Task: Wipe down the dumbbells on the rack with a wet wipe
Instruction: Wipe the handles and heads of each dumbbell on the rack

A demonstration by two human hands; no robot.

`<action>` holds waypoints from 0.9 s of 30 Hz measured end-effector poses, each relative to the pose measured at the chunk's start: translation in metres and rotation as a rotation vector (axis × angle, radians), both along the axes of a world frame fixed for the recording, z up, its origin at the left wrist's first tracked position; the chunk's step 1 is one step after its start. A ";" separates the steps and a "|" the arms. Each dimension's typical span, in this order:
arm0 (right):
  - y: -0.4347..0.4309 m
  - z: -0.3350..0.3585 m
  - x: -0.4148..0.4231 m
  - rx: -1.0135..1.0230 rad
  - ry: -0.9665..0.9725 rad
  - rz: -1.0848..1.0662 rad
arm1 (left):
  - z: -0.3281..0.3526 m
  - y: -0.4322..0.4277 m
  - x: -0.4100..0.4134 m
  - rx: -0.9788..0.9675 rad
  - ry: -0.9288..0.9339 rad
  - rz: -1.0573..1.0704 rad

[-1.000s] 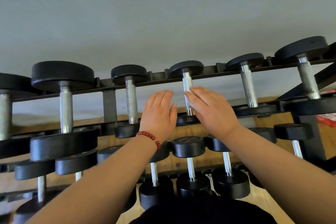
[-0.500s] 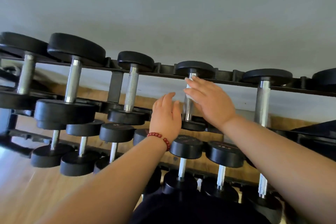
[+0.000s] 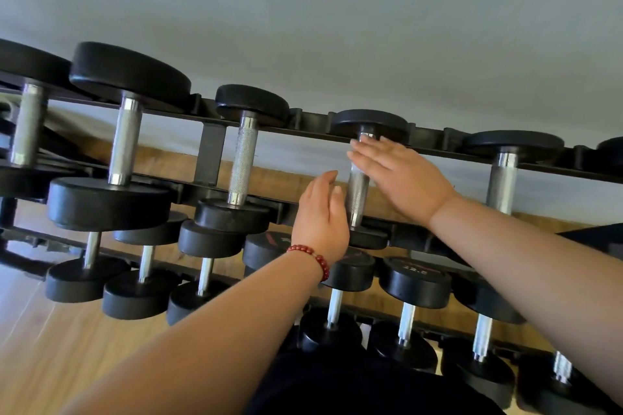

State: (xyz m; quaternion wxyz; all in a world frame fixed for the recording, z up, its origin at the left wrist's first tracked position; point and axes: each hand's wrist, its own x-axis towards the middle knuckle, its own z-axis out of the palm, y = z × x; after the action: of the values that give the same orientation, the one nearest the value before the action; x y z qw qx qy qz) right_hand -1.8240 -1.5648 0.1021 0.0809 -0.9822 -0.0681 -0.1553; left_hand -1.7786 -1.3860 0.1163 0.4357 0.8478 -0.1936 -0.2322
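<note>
Now | knurled steel handle | round black heads | left hand, right hand flat

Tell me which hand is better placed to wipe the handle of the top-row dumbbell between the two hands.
Probably the right hand: its straight fingers lie across the upper end of the handle. The left hand sits beside it lower down, apparently not touching.

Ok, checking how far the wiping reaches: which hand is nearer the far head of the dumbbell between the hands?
Right. The right hand lies across the handle to just below the far head; the left hand sits lower, beside the handle's near half.
</note>
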 end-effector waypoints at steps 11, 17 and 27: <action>0.005 0.005 0.007 -0.002 0.045 -0.044 | -0.002 0.006 0.006 -0.097 0.132 0.018; 0.018 -0.001 -0.017 0.031 0.103 0.069 | -0.007 0.023 0.014 -0.135 0.133 -0.086; 0.030 -0.002 -0.018 0.000 0.132 -0.050 | -0.018 0.047 0.028 -0.153 0.256 -0.315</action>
State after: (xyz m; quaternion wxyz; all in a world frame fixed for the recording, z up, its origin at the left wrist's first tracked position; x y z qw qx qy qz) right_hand -1.8420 -1.5349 0.1001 0.0812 -0.9917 -0.0382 -0.0922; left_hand -1.7506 -1.3388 0.0981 0.4783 0.7350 -0.2837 -0.3879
